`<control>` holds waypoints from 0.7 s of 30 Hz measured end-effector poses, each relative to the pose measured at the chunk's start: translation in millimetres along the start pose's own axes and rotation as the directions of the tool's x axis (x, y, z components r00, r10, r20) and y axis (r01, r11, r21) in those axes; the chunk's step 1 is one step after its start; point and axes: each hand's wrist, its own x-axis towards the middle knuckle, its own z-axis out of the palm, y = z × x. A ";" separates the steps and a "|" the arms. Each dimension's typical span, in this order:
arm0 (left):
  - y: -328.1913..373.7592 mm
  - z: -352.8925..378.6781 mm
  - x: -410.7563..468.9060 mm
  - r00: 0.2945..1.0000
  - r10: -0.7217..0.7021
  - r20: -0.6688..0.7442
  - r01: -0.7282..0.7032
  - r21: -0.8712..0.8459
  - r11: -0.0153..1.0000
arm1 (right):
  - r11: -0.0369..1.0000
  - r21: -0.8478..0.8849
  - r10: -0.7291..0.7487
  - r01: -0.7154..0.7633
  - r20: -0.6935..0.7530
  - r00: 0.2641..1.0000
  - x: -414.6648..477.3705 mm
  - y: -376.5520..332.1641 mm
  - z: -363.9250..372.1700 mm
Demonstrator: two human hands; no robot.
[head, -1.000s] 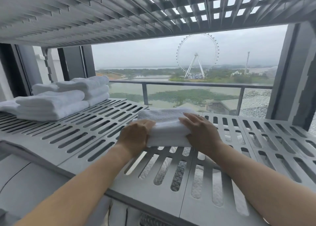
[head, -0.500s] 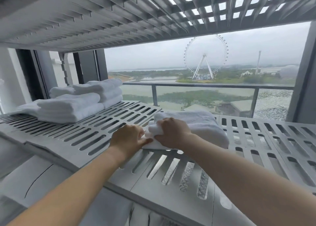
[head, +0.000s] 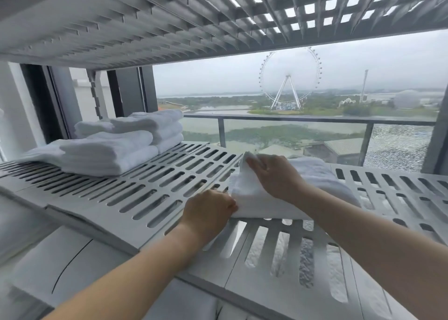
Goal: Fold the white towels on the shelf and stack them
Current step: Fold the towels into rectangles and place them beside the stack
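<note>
White towel [head: 278,198] on the shelf [head: 150,193], both hands' fingers [head: 254,165] pinching its edge.

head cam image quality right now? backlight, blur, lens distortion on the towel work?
Head view: bright overcast window backlights the scene, yet both hands, left hand and right hand, and the towel stay readable; towel folds wash out in white; wide-angle bends the shelf edges; lower left corner is smeared; no hard shadows.

Slotted grey shelf [head: 155,193] with stacked folded towels [head: 109,147] (far left) and one towel [head: 261,198] mid-shelf.
</note>
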 end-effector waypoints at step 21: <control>-6.2 3.5 -10.3 0.999 0.021 -0.025 -0.022 -0.043 0.999 | 0.961 -0.153 -0.244 0.231 -0.072 0.967 -22.7 2.6 21.0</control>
